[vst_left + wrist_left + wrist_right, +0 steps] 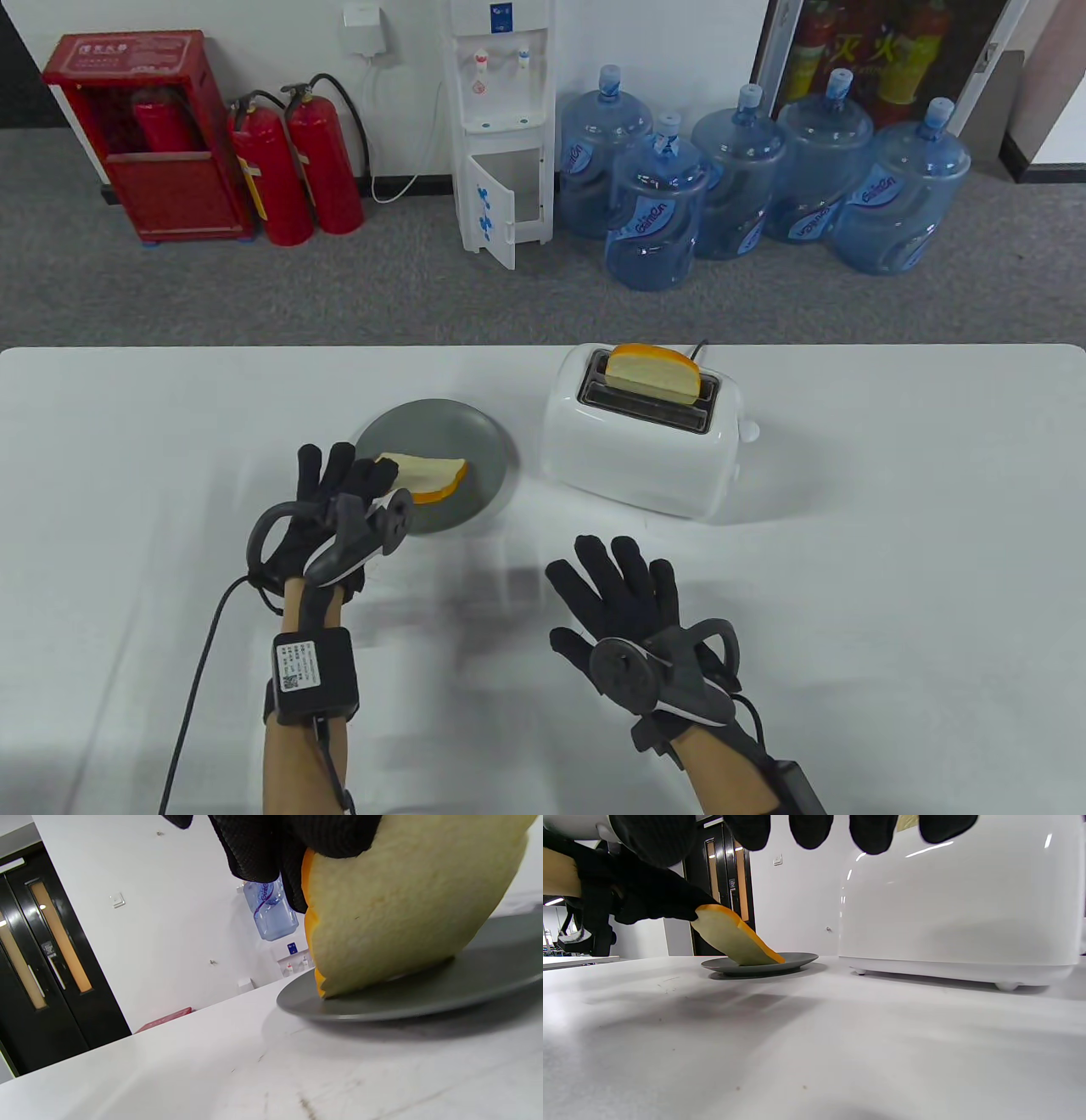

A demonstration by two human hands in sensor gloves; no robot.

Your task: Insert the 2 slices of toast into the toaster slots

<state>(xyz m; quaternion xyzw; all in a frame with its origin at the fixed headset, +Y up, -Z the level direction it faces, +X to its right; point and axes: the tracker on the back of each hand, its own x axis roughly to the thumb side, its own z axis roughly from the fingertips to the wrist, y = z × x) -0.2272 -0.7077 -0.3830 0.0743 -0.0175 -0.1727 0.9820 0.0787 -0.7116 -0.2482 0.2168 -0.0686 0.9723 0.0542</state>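
L hand [327,509] fingers [271,853] pinch 2nd toast slice [424,477] by one end, far edge on grey plate [450,424]. R hand [632,615] idle, fingers straight, over tabletop [848,594]. Toaster [645,441] w/ 1st slice [653,372] in rear slot. Risk: thin end-pinch, slice may sag or slip when lifted.

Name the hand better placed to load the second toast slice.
Left. The left hand already pinches the slice, tilted up off the plate. The right hand hovers open, holding nothing.
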